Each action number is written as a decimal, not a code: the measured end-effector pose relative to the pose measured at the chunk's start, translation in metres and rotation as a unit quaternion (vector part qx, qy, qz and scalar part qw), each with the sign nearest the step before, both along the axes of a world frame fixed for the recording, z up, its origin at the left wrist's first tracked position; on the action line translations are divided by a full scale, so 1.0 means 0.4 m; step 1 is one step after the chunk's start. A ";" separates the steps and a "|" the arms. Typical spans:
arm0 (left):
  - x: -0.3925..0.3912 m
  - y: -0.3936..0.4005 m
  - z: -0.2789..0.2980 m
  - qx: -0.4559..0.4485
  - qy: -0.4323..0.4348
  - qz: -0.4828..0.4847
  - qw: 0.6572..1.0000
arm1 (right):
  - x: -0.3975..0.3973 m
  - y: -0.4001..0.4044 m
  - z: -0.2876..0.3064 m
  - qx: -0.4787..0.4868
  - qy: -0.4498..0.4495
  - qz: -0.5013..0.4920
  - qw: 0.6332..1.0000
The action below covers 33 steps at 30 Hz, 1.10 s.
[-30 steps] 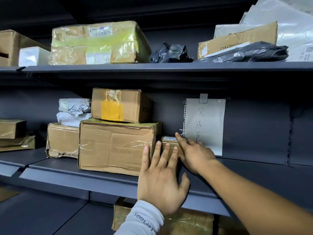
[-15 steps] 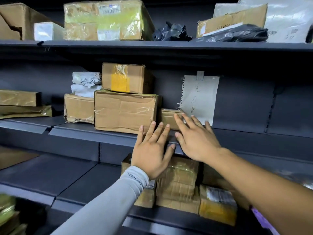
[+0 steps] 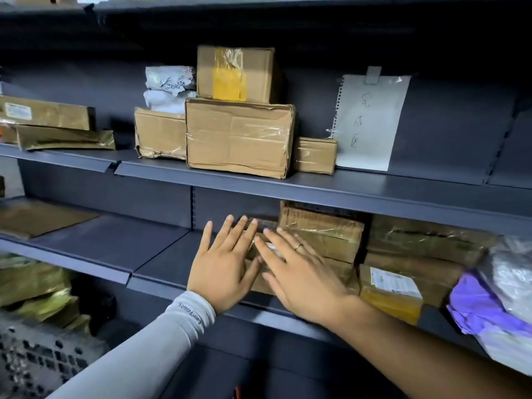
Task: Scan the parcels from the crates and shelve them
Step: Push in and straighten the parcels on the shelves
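Head view: my left hand (image 3: pixel 223 266) and right hand (image 3: pixel 302 279), fingers straight and spread, holding nothing, hover before the taped boxes (image 3: pixel 322 234) on the lower shelf (image 3: pixel 161 263). Shelved parcels sit pushed back from the edge, probably so they cannot slide off; the small box (image 3: pixel 314 155) stands beside the big box (image 3: pixel 239 138) above. My palms hide the parcel behind them; contact cannot be judged

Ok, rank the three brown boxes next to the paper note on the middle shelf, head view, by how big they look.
1. Large taped box, bottom of the stack.
2. Box with yellow tape, on top of it.
3. Small box, beside the paper note.
All sit at similar depth, so the order looks reliable.
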State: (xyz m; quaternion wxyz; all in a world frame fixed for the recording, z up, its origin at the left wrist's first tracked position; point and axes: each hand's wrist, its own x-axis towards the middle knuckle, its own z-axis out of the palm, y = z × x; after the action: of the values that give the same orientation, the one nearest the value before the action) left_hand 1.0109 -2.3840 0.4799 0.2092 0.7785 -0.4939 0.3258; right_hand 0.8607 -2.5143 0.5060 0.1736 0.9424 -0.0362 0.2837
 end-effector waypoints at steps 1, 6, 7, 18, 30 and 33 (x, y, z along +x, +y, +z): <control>0.013 0.001 -0.025 0.017 0.008 0.007 1.000 | 0.019 0.005 -0.032 0.010 0.011 -0.007 1.000; 0.089 -0.010 -0.140 0.098 0.018 0.038 0.994 | 0.117 -0.012 -0.167 0.039 0.068 -0.100 0.992; 0.104 -0.015 -0.159 0.111 0.021 0.043 0.993 | 0.135 -0.019 -0.186 0.037 0.084 -0.129 0.987; 0.226 -0.140 -0.146 0.237 0.103 0.012 0.966 | 0.267 -0.059 -0.184 0.014 0.165 -0.254 0.953; 0.240 -0.084 -0.174 0.145 0.071 0.003 0.987 | 0.282 -0.037 -0.183 0.073 0.164 -0.225 0.958; 0.229 -0.022 -0.181 0.110 0.074 0.011 0.991 | 0.281 -0.014 -0.170 0.150 0.155 -0.188 0.958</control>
State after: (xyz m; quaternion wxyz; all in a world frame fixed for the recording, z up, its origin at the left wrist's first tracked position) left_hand 1.1024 -2.3930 0.4076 0.1550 0.8240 -0.5016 0.2129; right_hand 0.9732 -2.5198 0.4381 0.0838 0.9661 -0.2279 0.0874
